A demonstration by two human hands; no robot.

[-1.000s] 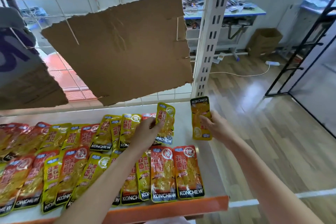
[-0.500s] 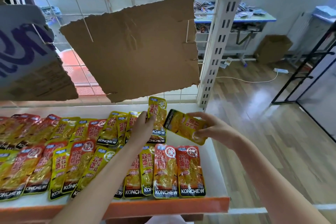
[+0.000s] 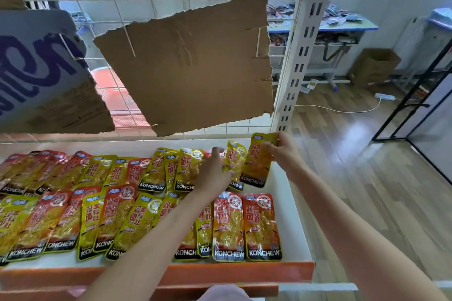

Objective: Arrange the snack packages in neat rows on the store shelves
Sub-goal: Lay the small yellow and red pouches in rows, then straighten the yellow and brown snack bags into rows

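Head view: right hand (image 3: pixel 283 154) pinched the top of a yellow snack pack (image 3: pixel 256 164), which hung at the right end of the back row on the white shelf (image 3: pixel 291 215). Left hand (image 3: pixel 212 173) lay flat, fingers spread, pressing the neighbouring yellow pack (image 3: pixel 233 156) and holding nothing.

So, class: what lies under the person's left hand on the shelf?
The left hand rests flat on the back row, on yellow packets. A red packet peeks out beside its fingers. The parts of those packets beneath the palm are covered.
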